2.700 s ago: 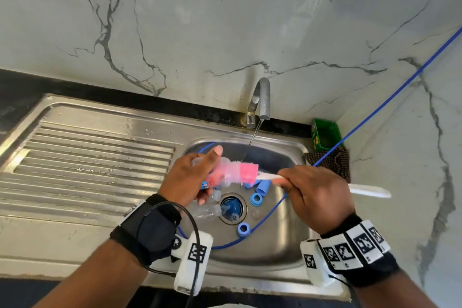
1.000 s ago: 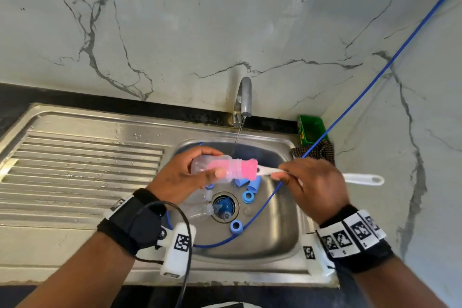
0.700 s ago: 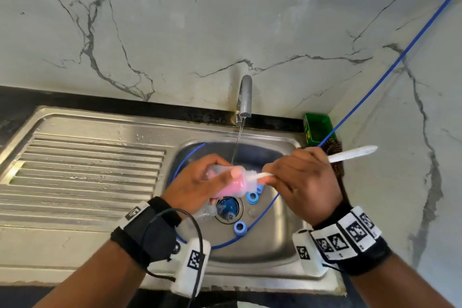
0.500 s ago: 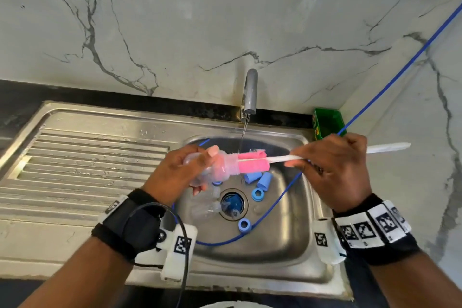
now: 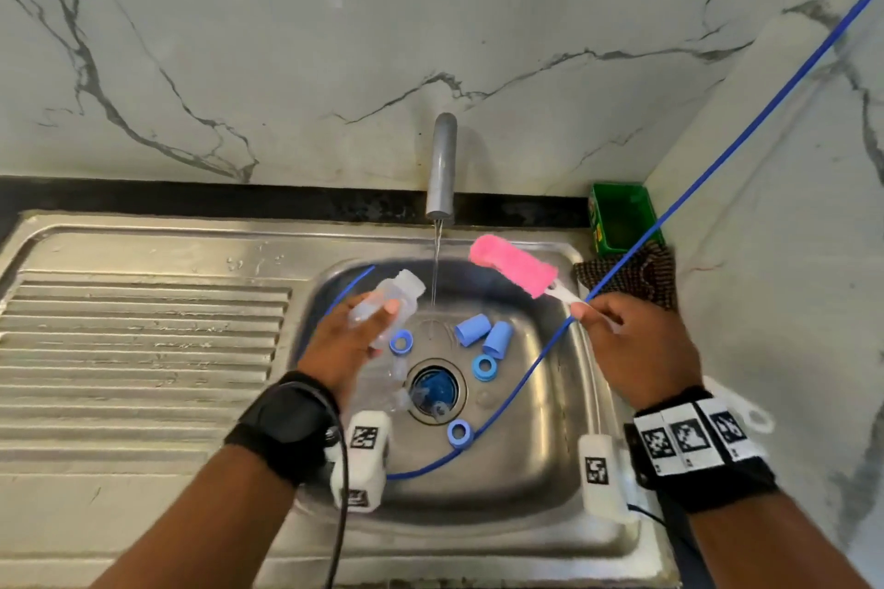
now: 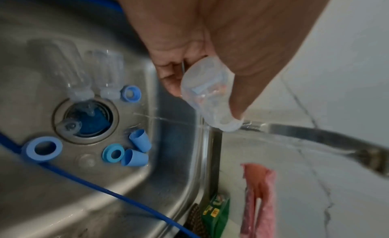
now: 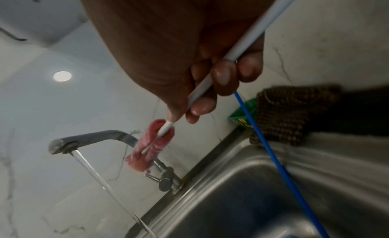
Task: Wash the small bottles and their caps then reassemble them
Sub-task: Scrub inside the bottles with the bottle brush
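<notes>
a: any writing we can read? the green box (image 5: 620,218) by the wall has print, but it's too blurred in left wrist view. wrist bands carry b/w square markers, no text.

b: ok. which way is the bottle (image 5: 388,302) pointing?

a: we've got it in our left hand (image 5: 345,341), fingers + thumb curled round the body. long axis tilts up and away, mouth toward the water stream from the tap (image 5: 442,167), just beside it, over the sink (image 5: 535,483) basin.

b: and the brush (image 5: 514,265)?

a: right hand (image 5: 631,349) pinches the white handle; pink head points up-left, near the tap, apart from the bottle.

b: what's hard to see?

a: the clear bottles (image 6: 94,71) lying by the drain (image 5: 435,390) are blurry, count unclear. blue caps (image 5: 484,336) and rings (image 5: 459,433) lie round the drain. a blue cord (image 5: 526,378) crosses the basin.
</notes>
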